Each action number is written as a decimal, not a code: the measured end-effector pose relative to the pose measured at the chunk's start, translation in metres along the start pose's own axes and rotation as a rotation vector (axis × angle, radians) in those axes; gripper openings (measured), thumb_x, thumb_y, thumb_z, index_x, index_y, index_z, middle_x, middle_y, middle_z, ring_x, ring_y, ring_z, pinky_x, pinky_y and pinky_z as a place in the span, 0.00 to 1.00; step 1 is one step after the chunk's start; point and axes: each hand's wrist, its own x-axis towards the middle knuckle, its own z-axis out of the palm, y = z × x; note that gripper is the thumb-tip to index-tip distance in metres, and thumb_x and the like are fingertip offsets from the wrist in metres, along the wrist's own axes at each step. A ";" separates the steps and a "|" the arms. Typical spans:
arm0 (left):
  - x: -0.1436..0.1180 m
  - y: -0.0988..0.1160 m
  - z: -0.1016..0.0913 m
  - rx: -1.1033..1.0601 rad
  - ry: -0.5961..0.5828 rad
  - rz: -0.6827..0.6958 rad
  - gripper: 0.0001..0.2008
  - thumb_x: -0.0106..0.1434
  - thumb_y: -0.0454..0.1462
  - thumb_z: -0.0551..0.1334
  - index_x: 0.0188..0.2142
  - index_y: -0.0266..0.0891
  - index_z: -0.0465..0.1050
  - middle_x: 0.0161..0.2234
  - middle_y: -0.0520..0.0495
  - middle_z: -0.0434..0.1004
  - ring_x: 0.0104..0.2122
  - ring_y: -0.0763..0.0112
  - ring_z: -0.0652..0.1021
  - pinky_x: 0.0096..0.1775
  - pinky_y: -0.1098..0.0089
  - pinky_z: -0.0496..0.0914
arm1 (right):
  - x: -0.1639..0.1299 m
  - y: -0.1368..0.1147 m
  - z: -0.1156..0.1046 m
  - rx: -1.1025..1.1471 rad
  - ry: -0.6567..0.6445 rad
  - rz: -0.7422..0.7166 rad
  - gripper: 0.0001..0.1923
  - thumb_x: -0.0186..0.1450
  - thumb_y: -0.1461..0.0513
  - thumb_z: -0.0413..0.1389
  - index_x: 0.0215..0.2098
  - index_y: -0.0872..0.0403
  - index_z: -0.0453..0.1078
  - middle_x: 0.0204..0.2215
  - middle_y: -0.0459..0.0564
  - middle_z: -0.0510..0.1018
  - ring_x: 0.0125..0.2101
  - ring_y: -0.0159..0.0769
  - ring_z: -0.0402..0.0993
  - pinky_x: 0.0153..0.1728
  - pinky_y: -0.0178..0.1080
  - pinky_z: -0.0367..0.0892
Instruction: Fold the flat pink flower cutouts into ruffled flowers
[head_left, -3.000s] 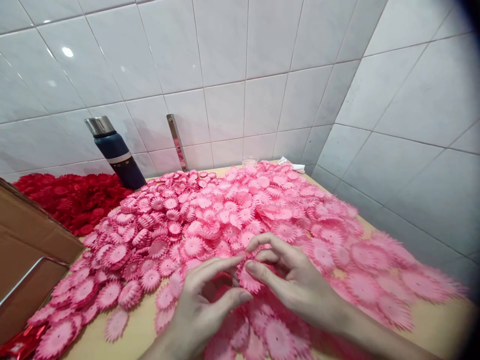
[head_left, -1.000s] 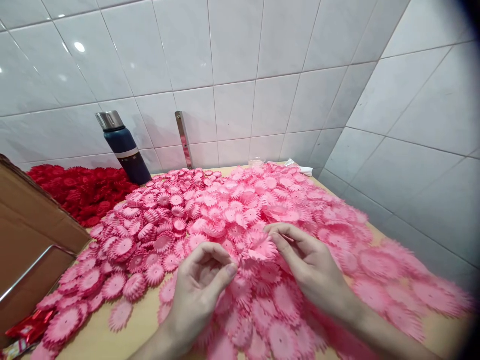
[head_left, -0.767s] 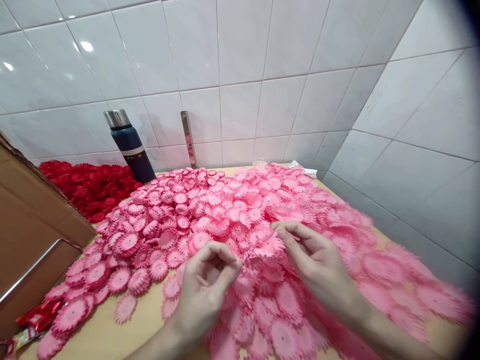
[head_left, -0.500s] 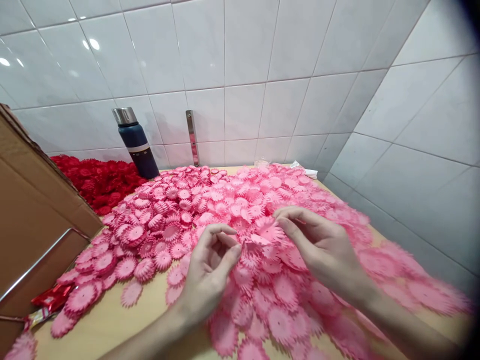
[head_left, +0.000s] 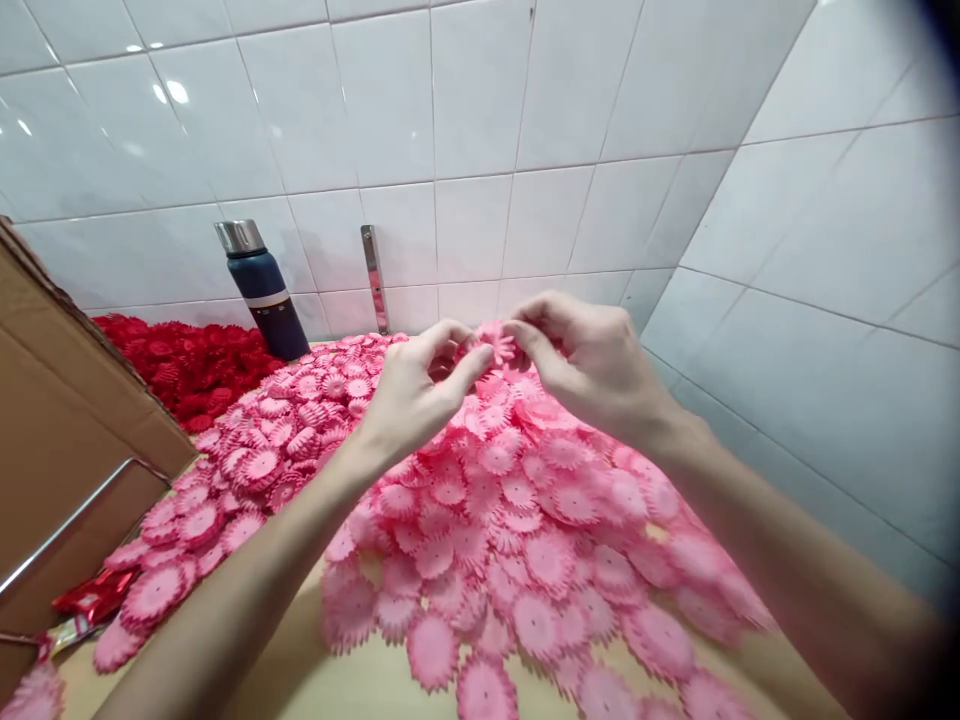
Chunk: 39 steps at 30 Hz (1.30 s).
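Note:
Above the far part of the pile, a pink scalloped petal disc [head_left: 495,343] is held up between my two hands. My left hand [head_left: 424,385] pinches its left edge between thumb and fingers. On the other side, my right hand [head_left: 592,365] grips it with thumb and index finger, the remaining fingers curled. Part of the disc is hidden behind the fingertips. Below the hands spreads a loose heap of flat pink petal discs [head_left: 517,490], each with a small dark dot at its centre.
Darker-edged pink discs [head_left: 259,465] are piled to the left, with red ones [head_left: 191,365] behind. A navy bottle [head_left: 266,300] stands near the tiled wall [head_left: 480,110], beside a metal strip [head_left: 373,280]. A cardboard box [head_left: 67,420] and red wrapper [head_left: 94,595] are at left.
Both hands have moved up and away from me over the pile, and come closer together. The disc in my right hand is now between both hands.

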 end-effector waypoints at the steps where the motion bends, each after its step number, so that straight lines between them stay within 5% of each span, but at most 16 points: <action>1: 0.005 -0.001 0.000 0.028 0.001 0.042 0.07 0.64 0.38 0.60 0.33 0.36 0.69 0.28 0.47 0.76 0.25 0.73 0.76 0.28 0.72 0.71 | 0.005 0.005 0.000 -0.040 0.036 0.055 0.06 0.66 0.63 0.55 0.30 0.54 0.69 0.23 0.48 0.74 0.23 0.34 0.69 0.25 0.38 0.63; 8: 0.018 -0.006 -0.006 0.489 -0.051 0.484 0.03 0.63 0.30 0.60 0.33 0.37 0.70 0.30 0.50 0.80 0.28 0.76 0.78 0.30 0.77 0.68 | 0.016 0.034 -0.004 0.306 0.018 0.362 0.11 0.66 0.60 0.56 0.26 0.56 0.67 0.18 0.45 0.68 0.19 0.28 0.61 0.20 0.34 0.56; 17: 0.030 -0.024 -0.021 0.432 -0.266 0.291 0.10 0.66 0.31 0.57 0.45 0.39 0.72 0.37 0.49 0.81 0.35 0.74 0.79 0.37 0.76 0.70 | 0.011 0.038 0.000 0.447 -0.228 0.258 0.19 0.65 0.49 0.54 0.30 0.56 0.68 0.24 0.46 0.71 0.24 0.29 0.66 0.26 0.35 0.63; 21: 0.032 -0.030 -0.019 0.468 -0.281 0.311 0.08 0.64 0.30 0.59 0.41 0.37 0.73 0.32 0.51 0.81 0.29 0.75 0.78 0.32 0.75 0.69 | 0.006 0.036 0.008 0.307 -0.209 0.290 0.19 0.56 0.49 0.64 0.28 0.55 0.68 0.23 0.45 0.70 0.23 0.29 0.65 0.23 0.34 0.60; 24: 0.033 -0.032 -0.017 0.393 -0.276 0.300 0.04 0.63 0.30 0.60 0.36 0.36 0.72 0.30 0.50 0.81 0.29 0.75 0.79 0.31 0.76 0.69 | 0.006 0.040 0.014 0.408 -0.238 0.274 0.19 0.57 0.50 0.63 0.26 0.55 0.66 0.20 0.44 0.69 0.21 0.28 0.64 0.21 0.34 0.59; 29: 0.029 -0.027 -0.016 0.363 -0.217 0.387 0.08 0.62 0.26 0.58 0.31 0.37 0.72 0.31 0.49 0.82 0.32 0.73 0.81 0.33 0.74 0.73 | 0.015 0.071 0.014 0.538 0.000 0.341 0.17 0.59 0.55 0.63 0.21 0.54 0.62 0.17 0.42 0.69 0.17 0.25 0.63 0.18 0.33 0.58; 31: 0.026 -0.019 -0.022 0.341 -0.223 0.436 0.08 0.61 0.26 0.59 0.29 0.38 0.72 0.31 0.49 0.82 0.34 0.71 0.81 0.32 0.73 0.74 | 0.020 0.088 0.001 0.544 0.351 0.457 0.20 0.57 0.59 0.65 0.19 0.52 0.58 0.16 0.40 0.67 0.14 0.23 0.59 0.15 0.32 0.53; 32: 0.025 -0.015 -0.027 0.333 -0.222 0.435 0.07 0.61 0.27 0.59 0.30 0.38 0.72 0.31 0.49 0.82 0.34 0.70 0.82 0.33 0.72 0.75 | 0.022 0.095 -0.008 0.538 0.414 0.471 0.22 0.57 0.61 0.65 0.18 0.52 0.55 0.16 0.40 0.66 0.14 0.22 0.57 0.14 0.32 0.51; 36: 0.030 -0.008 -0.041 0.186 -0.075 0.275 0.01 0.59 0.31 0.64 0.32 0.37 0.73 0.33 0.46 0.80 0.32 0.70 0.80 0.34 0.70 0.76 | 0.026 0.095 -0.038 0.495 0.438 0.444 0.15 0.57 0.60 0.65 0.21 0.52 0.63 0.22 0.45 0.73 0.13 0.21 0.58 0.13 0.34 0.49; 39: 0.035 -0.016 -0.039 0.207 -0.133 0.155 0.07 0.60 0.37 0.65 0.28 0.36 0.72 0.27 0.47 0.76 0.25 0.73 0.77 0.26 0.73 0.71 | 0.026 0.075 -0.035 0.483 0.226 0.331 0.10 0.55 0.60 0.67 0.26 0.56 0.72 0.29 0.54 0.79 0.24 0.31 0.74 0.26 0.38 0.68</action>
